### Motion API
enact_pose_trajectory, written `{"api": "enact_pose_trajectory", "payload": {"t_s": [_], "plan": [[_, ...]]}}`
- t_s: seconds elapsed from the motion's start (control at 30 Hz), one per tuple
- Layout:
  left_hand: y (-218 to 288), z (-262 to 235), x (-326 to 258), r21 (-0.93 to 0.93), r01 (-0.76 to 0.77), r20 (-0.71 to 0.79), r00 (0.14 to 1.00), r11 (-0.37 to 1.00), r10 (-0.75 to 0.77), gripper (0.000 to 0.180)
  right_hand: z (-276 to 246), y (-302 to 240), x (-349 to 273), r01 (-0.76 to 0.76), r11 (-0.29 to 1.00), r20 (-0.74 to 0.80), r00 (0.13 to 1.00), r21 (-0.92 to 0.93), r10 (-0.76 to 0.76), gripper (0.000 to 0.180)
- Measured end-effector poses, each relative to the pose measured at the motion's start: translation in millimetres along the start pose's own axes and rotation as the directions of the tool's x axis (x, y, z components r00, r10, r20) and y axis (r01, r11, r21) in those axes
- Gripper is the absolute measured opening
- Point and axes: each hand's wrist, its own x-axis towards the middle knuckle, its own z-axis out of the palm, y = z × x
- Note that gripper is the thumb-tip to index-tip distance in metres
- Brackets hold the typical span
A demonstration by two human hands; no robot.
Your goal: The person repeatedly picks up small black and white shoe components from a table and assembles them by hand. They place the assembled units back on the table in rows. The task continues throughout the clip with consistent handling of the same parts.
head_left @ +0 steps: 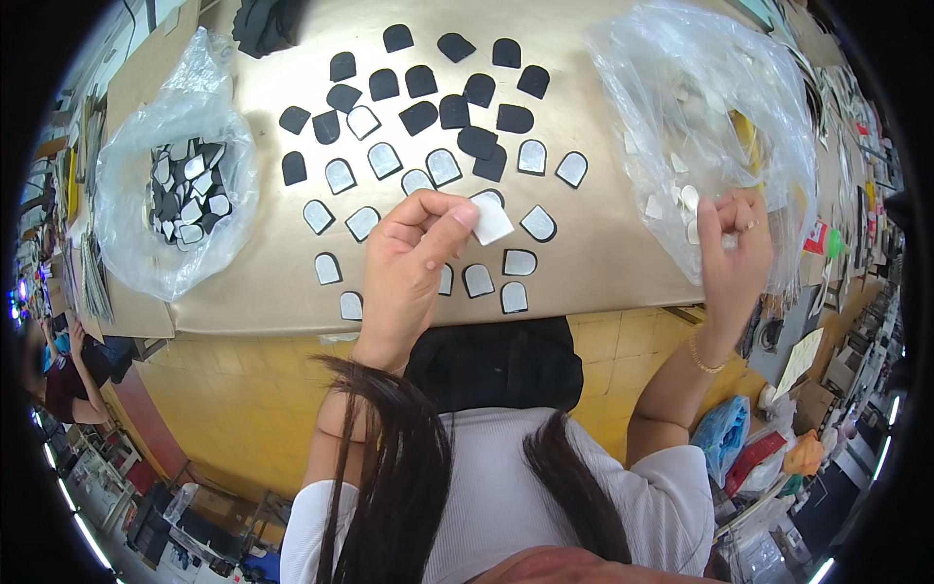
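My left hand [413, 248] is closed over the middle of the table, thumb and fingers pinching a small white arch-shaped piece [493, 224]. Around it lie several black arch-shaped pieces with pale grey-white faces, such as the one just right of it [538, 223]. Farther back are several pieces showing plain black, among them a black arch-shaped piece [515, 119]. My right hand [736, 238] is raised by the clear plastic bag [671, 58] on the right, its fingers curled together; whatever they may hold is hidden. Small white scraps [690, 200] show beside its fingers.
At the left, an open clear bag [122, 234] holds many black and white pieces. Black cloth [265, 27] lies at the far edge. A black bag or seat [496, 360] is between me and the table. Another person [73, 380] is at far left.
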Motion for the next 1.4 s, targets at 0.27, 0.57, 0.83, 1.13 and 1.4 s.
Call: {"api": "enact_pose_trajectory", "payload": {"t_s": [0.27,0.57,0.83,1.13,1.4], "plan": [[1,7,6,-0.174,0.535,0.394,0.807,0.827,-0.439,0.020,6,-33,-17,0.428,0.881,0.048,0.894,0.204,-0.445,0.042],[4,2,3,0.153,0.254,0.175,0.944,0.955,-0.279,0.017,80,-66,17,-0.052,0.685,0.426,0.817,0.726,-0.389,0.018],[16,1,31,0.853,-0.504,0.456,0.845,0.134,0.278,0.031,119,-65,60,-0.123,0.831,0.362,0.927,0.543,-0.099,0.019],[11,-2,61,0.822,-0.568,0.562,0.800,-0.034,0.209,0.035,124,-69,81,0.138,0.927,0.402,0.872,0.348,-0.281,0.021],[4,2,64,0.840,-0.539,0.541,0.819,-0.064,0.194,0.037,130,-66,90,0.192,0.940,0.463,0.831,0.283,-0.309,0.023]]}}
